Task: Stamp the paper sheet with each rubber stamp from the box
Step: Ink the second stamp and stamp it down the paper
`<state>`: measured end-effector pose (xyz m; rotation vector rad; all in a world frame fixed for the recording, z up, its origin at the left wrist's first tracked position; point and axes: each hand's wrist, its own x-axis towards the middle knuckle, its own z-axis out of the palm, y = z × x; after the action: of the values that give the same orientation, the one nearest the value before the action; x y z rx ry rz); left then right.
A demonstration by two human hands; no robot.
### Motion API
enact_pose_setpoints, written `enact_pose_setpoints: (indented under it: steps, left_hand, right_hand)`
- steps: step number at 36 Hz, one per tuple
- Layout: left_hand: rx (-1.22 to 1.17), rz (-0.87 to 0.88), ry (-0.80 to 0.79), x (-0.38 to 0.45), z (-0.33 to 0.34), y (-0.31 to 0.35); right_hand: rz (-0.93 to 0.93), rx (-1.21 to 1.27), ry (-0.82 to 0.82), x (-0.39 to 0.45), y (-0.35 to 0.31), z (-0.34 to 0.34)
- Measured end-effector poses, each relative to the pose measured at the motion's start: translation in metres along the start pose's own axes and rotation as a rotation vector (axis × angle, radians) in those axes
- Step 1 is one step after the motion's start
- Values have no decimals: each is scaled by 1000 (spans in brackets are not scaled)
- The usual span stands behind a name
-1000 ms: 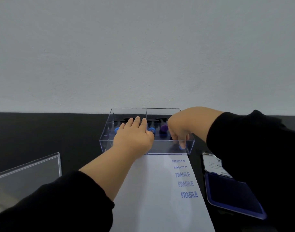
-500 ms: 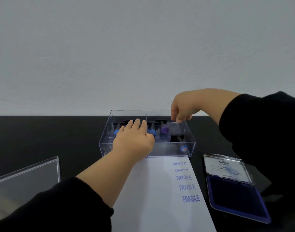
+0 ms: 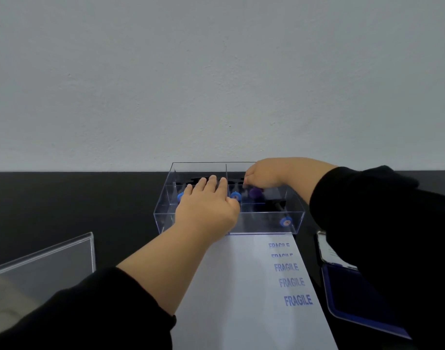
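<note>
1. Clear acrylic is forming the box [image 3: 166,218], which is sitting on the black counter [image 3: 65,203] against the wall, just beyond the far edge of the paper sheet [image 3: 236,286]; a divider is splitting it into compartments.
2. The left hand [image 3: 206,208] is resting flat on the box's near left part, fingers straight, its grip holding nothing.
3. The right hand [image 3: 264,175] is reaching into the right compartment; its fingers are curling down by a purple-knobbed stamp [image 3: 255,192], possibly pinching it, though blur is leaving that grip uncertain.
4. Blue-knobbed stamps are lying inside: one [image 3: 236,196] beside the left thumb, another [image 3: 285,221] at the near right corner.
5. Five blue FRAGILE prints [image 3: 297,300] are running down the sheet's right side; an open blue ink pad [image 3: 347,296] is lying to its right; a clear lid [image 3: 52,258] is lying at the left.
</note>
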<state>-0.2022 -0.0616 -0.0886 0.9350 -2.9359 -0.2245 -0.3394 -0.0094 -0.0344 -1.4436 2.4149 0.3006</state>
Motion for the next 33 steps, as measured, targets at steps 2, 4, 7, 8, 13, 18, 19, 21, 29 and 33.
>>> enact_pose_setpoints:
  steps: [2,4,7,8,13,18,19,21,29,33]
  left_hand:
    - [3,1,4,0,0,0]
    - [9,2,8,0,0,0]
    - [13,3,13,0,0,1]
    - [14,2,12,0,0,1]
    - [20,1,5,1,1,0]
    - [17,-3,-23,1,0,0]
    - [18,-3,-33,1,0,0]
    - [29,-7,-56,1,-2,0]
    - [242,-32,-119,1,-12,4]
    - [229,-51,-99,-4,-18,8]
  right_hand:
    - [3,8,10,5,1,1]
    - [12,24,16,9,3,2]
    - [26,77,54,11,5,5]
    - [34,103,66,11,4,5]
    - [33,205,133,8,9,5]
    - [9,197,210,-2,16,-2]
    - [-4,223,226,-7,18,-5]
    - [-21,272,257,-17,21,-9]
    - [-13,484,369,-60,40,-13]
    - [5,612,461,-90,46,-13]
